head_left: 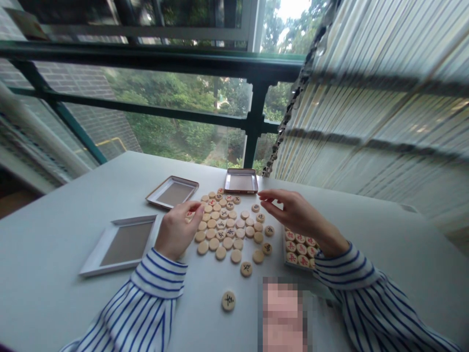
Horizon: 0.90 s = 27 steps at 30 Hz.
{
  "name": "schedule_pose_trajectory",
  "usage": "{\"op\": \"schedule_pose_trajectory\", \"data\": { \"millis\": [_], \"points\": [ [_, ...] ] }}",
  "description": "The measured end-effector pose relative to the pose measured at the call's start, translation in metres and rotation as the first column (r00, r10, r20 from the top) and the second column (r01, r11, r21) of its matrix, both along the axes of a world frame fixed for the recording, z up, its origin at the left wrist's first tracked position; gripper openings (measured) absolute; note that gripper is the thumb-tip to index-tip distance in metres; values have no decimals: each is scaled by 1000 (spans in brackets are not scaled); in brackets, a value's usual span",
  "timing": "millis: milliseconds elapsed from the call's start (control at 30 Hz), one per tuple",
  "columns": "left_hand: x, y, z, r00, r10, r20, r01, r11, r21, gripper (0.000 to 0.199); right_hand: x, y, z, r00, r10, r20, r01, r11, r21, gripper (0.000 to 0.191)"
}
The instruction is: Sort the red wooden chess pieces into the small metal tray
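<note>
Many round wooden pieces (pixel 227 243) lie spread on the white table, some blank side up, others with black or red characters. My left hand (pixel 178 229) is at the left edge of the spread, its thumb and fingers curled close together; what they hold, if anything, is too small to tell. Over the right side, my right hand (pixel 293 210) hovers with thumb and fingers apart and nothing between them. Beneath my right wrist, a box (pixel 286 263) holds rows of red-character pieces (pixel 301 249), partly hidden by the hand and sleeve. One black-character piece (pixel 228 300) lies alone near the front.
A white-rimmed tray (pixel 97 252) lies at the left, with a shallow metal lid (pixel 175 194) behind it. Another metal tray (pixel 241 183) is at the back centre. Beyond the table are a green railing and a window, with a string curtain on the right. A blurred patch covers the front.
</note>
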<state>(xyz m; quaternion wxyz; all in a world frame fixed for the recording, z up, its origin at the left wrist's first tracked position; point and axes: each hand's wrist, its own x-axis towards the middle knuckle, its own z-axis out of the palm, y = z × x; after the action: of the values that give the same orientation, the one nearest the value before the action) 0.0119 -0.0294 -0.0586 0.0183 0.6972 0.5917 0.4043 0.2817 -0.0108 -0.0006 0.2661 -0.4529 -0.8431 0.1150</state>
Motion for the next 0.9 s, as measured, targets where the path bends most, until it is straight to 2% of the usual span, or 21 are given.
{"op": "schedule_pose_trajectory", "data": {
  "millis": [300, 733, 900],
  "points": [
    [-4, 0, 5, 1000, -3, 9, 3, 1000, 16, 22, -2, 0, -1, 999, -12, 34, 12, 1000, 14, 27],
    [-16, 2, 5, 997, 68, 26, -68, 998, -1, 26, -3, 1, -7, 997, -5, 81, 4, 1000, 11, 27],
    [-25, 4, 6, 990, 140, 31, -140, 990, 25, 23, -2, 2, -8, 993, -11, 115, 9, 1000, 10, 26]
  ]
}}
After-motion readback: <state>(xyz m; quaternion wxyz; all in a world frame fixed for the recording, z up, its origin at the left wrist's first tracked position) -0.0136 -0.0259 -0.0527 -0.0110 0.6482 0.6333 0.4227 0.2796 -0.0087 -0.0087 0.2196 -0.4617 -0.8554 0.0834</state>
